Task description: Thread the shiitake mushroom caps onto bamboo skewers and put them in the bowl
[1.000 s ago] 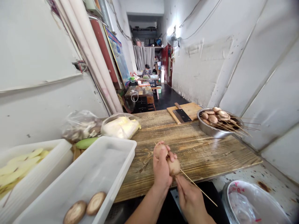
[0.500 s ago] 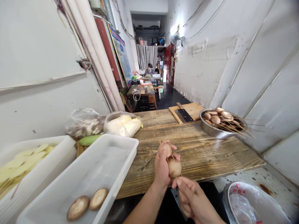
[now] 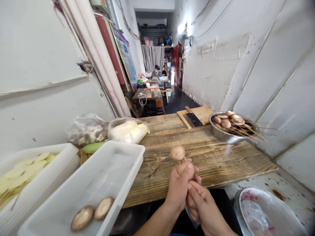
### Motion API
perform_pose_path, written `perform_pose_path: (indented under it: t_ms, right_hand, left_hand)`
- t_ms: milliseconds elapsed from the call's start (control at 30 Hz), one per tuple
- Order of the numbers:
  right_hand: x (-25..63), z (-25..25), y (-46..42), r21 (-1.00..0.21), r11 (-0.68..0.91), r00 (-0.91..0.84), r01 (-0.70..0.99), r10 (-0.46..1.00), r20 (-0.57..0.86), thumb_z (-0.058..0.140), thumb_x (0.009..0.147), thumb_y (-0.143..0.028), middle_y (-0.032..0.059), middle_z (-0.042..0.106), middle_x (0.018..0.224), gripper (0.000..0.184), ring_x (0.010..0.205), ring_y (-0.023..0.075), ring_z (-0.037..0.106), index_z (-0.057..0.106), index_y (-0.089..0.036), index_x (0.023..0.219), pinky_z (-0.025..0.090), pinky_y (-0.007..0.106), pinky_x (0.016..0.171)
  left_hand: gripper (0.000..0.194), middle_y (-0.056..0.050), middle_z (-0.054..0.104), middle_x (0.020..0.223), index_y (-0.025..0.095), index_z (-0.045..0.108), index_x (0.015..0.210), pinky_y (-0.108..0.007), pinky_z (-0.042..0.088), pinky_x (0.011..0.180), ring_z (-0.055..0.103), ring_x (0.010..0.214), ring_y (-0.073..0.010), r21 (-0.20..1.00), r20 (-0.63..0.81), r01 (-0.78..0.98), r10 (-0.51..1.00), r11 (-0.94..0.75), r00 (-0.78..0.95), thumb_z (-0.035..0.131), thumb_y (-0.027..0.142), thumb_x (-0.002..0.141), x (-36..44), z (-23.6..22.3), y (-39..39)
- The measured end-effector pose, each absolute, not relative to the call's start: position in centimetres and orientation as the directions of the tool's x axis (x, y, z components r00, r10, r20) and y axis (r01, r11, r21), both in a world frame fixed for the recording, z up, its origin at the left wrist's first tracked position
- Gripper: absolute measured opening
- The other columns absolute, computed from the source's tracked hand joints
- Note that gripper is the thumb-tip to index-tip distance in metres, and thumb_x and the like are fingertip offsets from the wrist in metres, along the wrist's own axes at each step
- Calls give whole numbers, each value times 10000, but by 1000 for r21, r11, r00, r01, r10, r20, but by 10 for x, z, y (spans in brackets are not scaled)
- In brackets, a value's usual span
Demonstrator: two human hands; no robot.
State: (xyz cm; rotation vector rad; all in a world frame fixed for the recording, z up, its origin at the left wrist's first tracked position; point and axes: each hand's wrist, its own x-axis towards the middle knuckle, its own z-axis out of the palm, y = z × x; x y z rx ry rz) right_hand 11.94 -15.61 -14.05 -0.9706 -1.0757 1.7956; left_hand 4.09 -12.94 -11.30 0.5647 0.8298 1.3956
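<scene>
My left hand is closed around a brown mushroom threaded on a thin bamboo skewer; a second mushroom sits higher on the same skewer, above my fingers. My right hand is pressed against the left from below, fingers closed around the skewer's lower end, which is hidden. Both hands hover over the front edge of the wooden table. Two more mushrooms lie in the near corner of a white plastic tub at my left.
A steel bowl of finished mushroom skewers stands at the back right, beside a cutting board with a cleaver. Plastic bags and a tub of pale slices are at left. A lined bin stands on the floor at right. A person sits far down the corridor.
My right hand slid up the skewer to meet my left, and the skewer's long bare end is no longer visible. The mushrooms rose and shifted slightly right.
</scene>
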Motion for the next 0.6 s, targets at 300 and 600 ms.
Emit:
perform_pose_path:
  t_ms: [300, 600]
  right_hand:
    - [123, -167, -152, -762, 530, -176, 371, 846, 503, 380, 929, -230, 102, 701, 891, 277, 744, 190, 677, 612, -157, 1062, 546, 274, 682]
    - [123, -157, -149, -860, 401, -241, 317, 911, 335, 361, 949, -273, 39, 664, 687, 309, 569, 140, 617, 645, -151, 942, 505, 205, 533]
  left_hand:
    - [349, -64, 658, 809, 129, 559, 1003, -291, 504, 639, 629, 624, -146, 828, -187, -559, 963, 47, -195, 634, 381, 773, 46, -120, -127]
    - [357, -66, 660, 806, 126, 549, 1002, -282, 509, 619, 633, 611, -143, 826, -208, -561, 951, 45, -230, 633, 385, 770, 44, -123, -124]
